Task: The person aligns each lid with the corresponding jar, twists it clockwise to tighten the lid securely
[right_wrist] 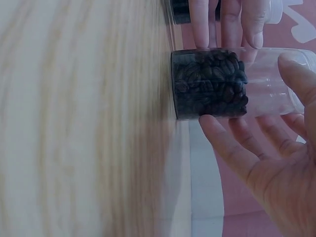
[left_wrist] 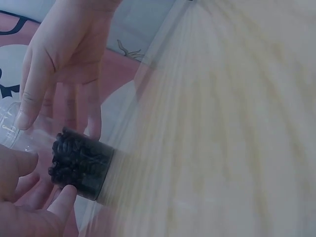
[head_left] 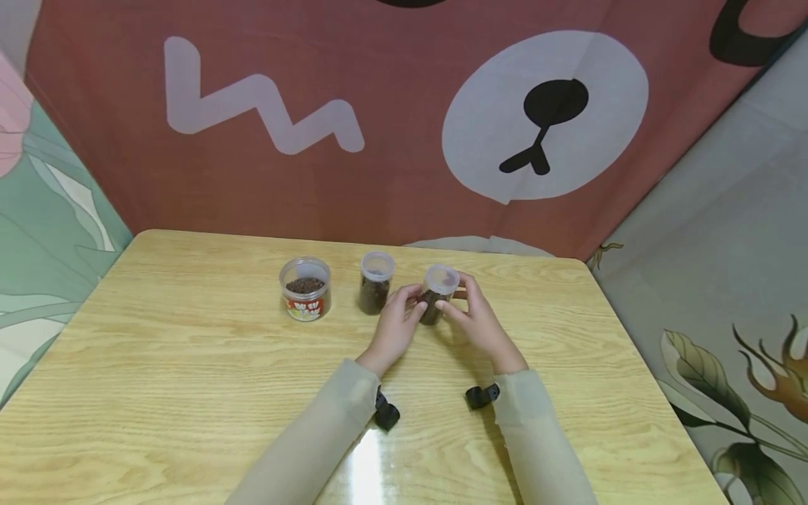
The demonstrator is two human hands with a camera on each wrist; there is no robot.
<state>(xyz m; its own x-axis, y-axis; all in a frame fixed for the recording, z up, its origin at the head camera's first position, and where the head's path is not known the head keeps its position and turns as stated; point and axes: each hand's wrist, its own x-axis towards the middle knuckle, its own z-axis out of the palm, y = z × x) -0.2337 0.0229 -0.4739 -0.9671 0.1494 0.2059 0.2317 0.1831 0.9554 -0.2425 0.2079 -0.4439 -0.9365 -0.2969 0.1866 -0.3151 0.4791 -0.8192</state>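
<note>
A clear jar (head_left: 433,312), part-filled with dark beans that look like coffee beans, stands upright on the table between both hands. My left hand (head_left: 394,327) holds it from the left, thumb in front and fingers around the side. From the right, my right hand (head_left: 481,326) holds the same jar. In the right wrist view, glossy beans (right_wrist: 212,81) fill the lower part, and the right thumb lies near the pale translucent top. The jar's base meets the table in the left wrist view. A second, similar jar (head_left: 375,293) stands just left of the left hand.
A wider clear tub (head_left: 306,306) with a red patterned label and brown granules stands farther left on the wooden table (head_left: 189,365). Behind the table's back edge hangs a reddish cloth (head_left: 391,189) with a cartoon print.
</note>
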